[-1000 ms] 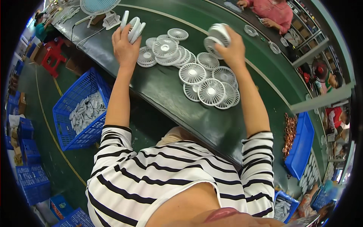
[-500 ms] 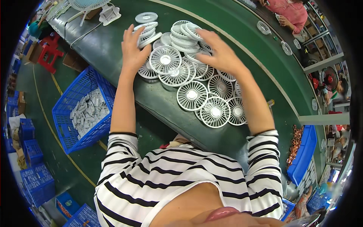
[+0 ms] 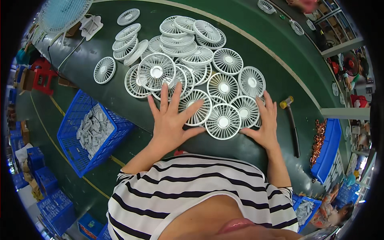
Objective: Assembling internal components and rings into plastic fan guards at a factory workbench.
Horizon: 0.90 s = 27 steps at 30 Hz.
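Note:
A spread pile of round white fan grilles with radial ribs lies on the dark green table. My left hand (image 3: 168, 124) is open, fingers spread, over the pile's near left side. Its fingertips reach the rim of one grille (image 3: 196, 107). My right hand (image 3: 266, 126) is open too, its fingers fanned along the right edge of the pile next to a grille (image 3: 245, 113). Between my thumbs lies the nearest grille (image 3: 223, 122), overlapping those behind it. Farther back, several grilles (image 3: 176, 42) are stacked and tilted. One grille (image 3: 105, 70) lies apart at the left.
A mallet (image 3: 295, 128) with a yellow head lies to the right. Beyond it is a blue tray (image 3: 329, 148) beside copper-coloured parts (image 3: 319, 140). At the left stand a blue crate (image 3: 80, 156) of white pieces and an assembled fan (image 3: 66, 16). Other people are at the right.
Both hands have come back toward me from the far stacks, down to the near edge of the pile. The grilles now lie more spread out, and the mallet has come into sight.

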Each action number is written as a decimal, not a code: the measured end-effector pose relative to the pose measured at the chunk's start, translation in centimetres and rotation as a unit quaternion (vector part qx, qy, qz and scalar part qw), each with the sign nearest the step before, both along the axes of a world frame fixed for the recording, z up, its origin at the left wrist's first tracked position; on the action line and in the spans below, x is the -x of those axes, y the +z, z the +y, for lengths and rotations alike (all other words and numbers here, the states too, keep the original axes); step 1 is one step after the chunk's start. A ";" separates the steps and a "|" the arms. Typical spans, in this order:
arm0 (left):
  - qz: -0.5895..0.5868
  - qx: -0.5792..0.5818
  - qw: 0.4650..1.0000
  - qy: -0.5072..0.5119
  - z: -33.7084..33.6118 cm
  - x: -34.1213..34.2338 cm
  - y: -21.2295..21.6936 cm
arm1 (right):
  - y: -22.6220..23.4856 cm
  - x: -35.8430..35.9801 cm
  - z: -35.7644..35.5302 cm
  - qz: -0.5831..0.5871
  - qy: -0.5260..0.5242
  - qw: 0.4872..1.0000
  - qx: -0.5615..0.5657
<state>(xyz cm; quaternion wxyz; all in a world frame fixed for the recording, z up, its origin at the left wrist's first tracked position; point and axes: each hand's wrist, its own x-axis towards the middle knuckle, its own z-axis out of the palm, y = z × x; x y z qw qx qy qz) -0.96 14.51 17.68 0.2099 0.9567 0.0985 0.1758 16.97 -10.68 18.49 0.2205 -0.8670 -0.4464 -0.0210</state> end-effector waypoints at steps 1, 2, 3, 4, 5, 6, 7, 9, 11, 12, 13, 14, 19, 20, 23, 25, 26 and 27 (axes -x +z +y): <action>-0.005 -0.007 1.000 0.005 0.1 -0.2 -0.1 | -0.2 -0.1 0.7 -0.009 0.005 1.000 0.006; -0.007 -0.016 1.000 0.011 0.5 -0.4 -0.1 | -0.4 -0.2 1.3 -0.019 0.012 1.000 0.012; -0.009 -0.026 0.999 0.018 1.0 -0.5 -0.1 | -0.6 -0.4 2.1 -0.023 0.025 0.999 0.016; -0.007 -0.036 0.999 0.027 1.5 -0.6 -0.1 | -0.7 -0.5 2.9 -0.017 0.034 0.999 0.016; -0.014 -0.041 0.999 0.032 2.1 -0.7 -0.2 | -0.6 -0.6 3.7 -0.012 0.042 0.999 0.014; -0.021 -0.046 0.998 0.036 2.6 -0.8 -0.3 | -0.5 -0.8 4.6 -0.001 0.050 0.999 0.010; -0.015 -0.056 0.997 0.049 3.1 -0.8 -0.2 | -0.6 -1.0 5.5 -0.001 0.054 0.999 0.006; -0.022 -0.085 0.993 0.077 4.4 -0.6 -0.6 | -0.7 -1.3 7.2 -0.009 0.062 0.998 0.001; -0.022 -0.088 0.991 0.102 5.6 -0.4 -0.6 | -0.8 -1.6 9.1 -0.009 0.084 0.996 -0.020; -0.024 -0.085 0.990 0.111 6.2 -0.1 -0.5 | -0.9 -1.7 10.0 -0.013 0.092 0.995 -0.022; -0.035 -0.073 0.991 0.107 6.9 0.0 -0.6 | -0.9 -1.9 10.8 -0.011 0.095 0.995 -0.023; -0.060 -0.052 0.992 0.098 7.2 0.2 -0.4 | -0.9 -2.0 11.3 -0.011 0.093 0.995 -0.025; -0.160 0.026 0.987 0.013 4.5 0.0 1.7 | -1.2 -3.4 10.4 -0.049 0.113 0.983 -0.133; -0.190 0.016 0.981 -0.032 3.5 0.0 1.5 | -2.2 -3.5 10.3 -0.074 0.109 0.971 -0.200; -0.118 -0.108 0.984 -0.077 0.5 -0.1 0.6 | -1.7 -3.5 9.1 -0.030 0.124 0.973 -0.193; -0.078 -0.101 0.988 -0.085 0.2 -0.5 -1.1 | -1.7 -2.9 6.0 -0.014 0.082 0.971 -0.226; -0.041 -0.103 0.991 -0.078 0.8 -1.0 -2.1 | -1.2 -2.8 4.0 0.003 0.054 0.972 -0.227; -0.047 -0.095 0.991 -0.084 1.1 -1.6 -3.1 | -0.8 -2.9 1.0 -0.056 0.000 0.970 -0.238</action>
